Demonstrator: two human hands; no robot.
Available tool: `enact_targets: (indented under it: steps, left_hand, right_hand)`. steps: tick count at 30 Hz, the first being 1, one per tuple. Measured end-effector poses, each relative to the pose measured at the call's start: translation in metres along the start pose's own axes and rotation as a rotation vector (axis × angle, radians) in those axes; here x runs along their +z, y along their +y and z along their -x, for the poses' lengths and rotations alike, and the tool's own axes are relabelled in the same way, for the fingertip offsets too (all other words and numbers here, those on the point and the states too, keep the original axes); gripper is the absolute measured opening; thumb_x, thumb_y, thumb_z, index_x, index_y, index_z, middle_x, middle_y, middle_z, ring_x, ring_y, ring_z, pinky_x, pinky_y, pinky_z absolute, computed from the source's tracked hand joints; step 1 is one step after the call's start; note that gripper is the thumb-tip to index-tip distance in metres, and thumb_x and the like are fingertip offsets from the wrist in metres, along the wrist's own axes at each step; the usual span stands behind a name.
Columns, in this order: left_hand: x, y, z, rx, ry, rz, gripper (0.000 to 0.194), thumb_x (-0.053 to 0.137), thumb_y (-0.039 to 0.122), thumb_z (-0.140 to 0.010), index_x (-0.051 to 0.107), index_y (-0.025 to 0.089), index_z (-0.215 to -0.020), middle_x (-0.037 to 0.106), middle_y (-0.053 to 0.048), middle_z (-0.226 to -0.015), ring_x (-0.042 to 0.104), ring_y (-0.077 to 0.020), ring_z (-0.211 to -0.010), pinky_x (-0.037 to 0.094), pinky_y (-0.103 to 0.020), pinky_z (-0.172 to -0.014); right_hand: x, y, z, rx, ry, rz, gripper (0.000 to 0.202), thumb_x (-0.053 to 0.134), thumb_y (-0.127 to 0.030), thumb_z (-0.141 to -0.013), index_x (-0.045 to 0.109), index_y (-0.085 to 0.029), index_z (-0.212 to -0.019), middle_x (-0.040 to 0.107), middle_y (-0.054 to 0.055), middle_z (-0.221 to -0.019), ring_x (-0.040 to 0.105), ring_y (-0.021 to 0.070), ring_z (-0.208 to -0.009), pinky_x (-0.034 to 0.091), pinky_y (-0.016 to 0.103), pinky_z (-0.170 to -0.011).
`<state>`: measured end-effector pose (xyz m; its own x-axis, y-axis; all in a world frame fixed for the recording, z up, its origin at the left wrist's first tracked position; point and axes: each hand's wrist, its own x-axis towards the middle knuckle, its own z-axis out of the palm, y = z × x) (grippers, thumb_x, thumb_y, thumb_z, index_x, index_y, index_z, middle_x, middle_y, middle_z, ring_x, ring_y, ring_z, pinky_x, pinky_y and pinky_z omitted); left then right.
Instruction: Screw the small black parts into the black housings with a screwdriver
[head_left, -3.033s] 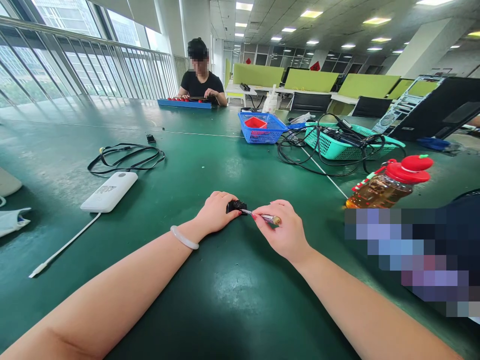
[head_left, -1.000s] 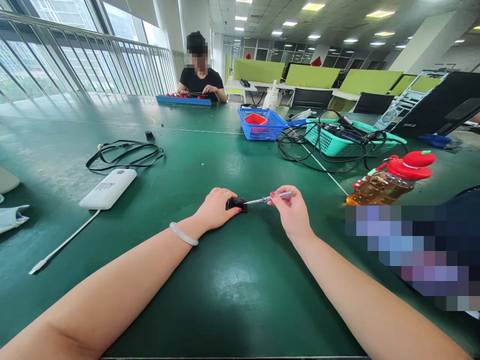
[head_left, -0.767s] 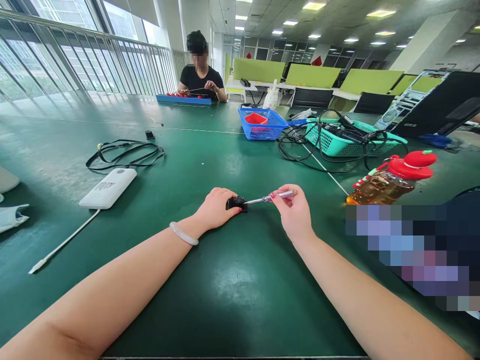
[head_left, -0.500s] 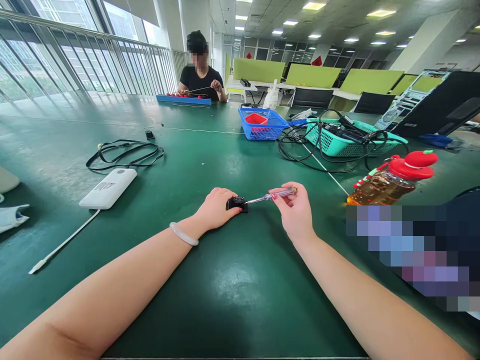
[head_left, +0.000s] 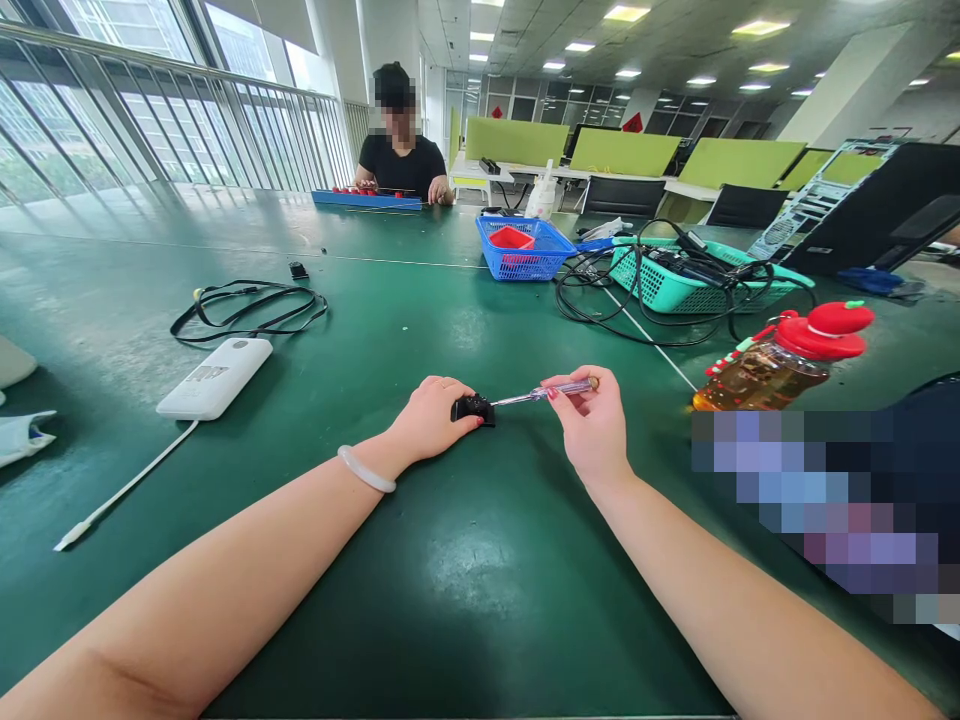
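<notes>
A small black block-like part lies on the green table, held at its left end by the fingers and thumb of my left hand. Its exact kind is too small to make out. My right hand pinches the clear purplish handle of a screwdriver between thumb and fingers. The slim metal shaft points left, and its tip meets the right side of the black part. A pale bangle circles my left wrist.
On the left lie a white power bank with a cable and a black lanyard. Blue and teal baskets with black cables stand ahead. A red-lidded bottle lies right. A person sits across, behind a blue rail.
My right hand has shifted very slightly right, the screwdriver lying a bit flatter at the black part. Across the table, the other person's raised hand has come down to the table.
</notes>
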<state>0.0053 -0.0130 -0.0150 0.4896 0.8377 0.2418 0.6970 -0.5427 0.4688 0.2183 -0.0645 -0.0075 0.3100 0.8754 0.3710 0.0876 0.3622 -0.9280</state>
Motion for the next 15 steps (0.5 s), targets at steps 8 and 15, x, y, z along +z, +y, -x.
enact_targets:
  steps: [8, 15]
  left_hand:
    - [-0.0003, -0.0007, -0.0012, -0.004, -0.019, 0.012, 0.032, 0.066, 0.041, -0.081, 0.067, 0.021, -0.106, 0.069, -0.007, -0.114, 0.056, -0.0279, -0.113, 0.042, -0.046, -0.105]
    - [-0.0009, -0.0003, -0.001, -0.001, -0.012, 0.008, 0.031, 0.067, 0.04, -0.081, 0.068, 0.021, -0.105, 0.069, -0.006, -0.113, 0.056, -0.0283, -0.113, 0.043, -0.046, -0.104]
  right_hand:
    - [-0.0003, 0.0018, -0.0006, 0.043, -0.007, -0.035, 0.034, 0.073, -0.032, -0.077, 0.046, -0.026, -0.095, 0.071, 0.001, -0.092, 0.07, 0.0187, -0.091, 0.054, 0.041, -0.088]
    - [-0.0009, 0.0052, -0.0026, 0.065, -0.025, -0.072, 0.033, 0.073, -0.031, -0.076, 0.045, -0.026, -0.093, 0.072, 0.0, -0.091, 0.07, 0.0195, -0.092, 0.054, 0.043, -0.09]
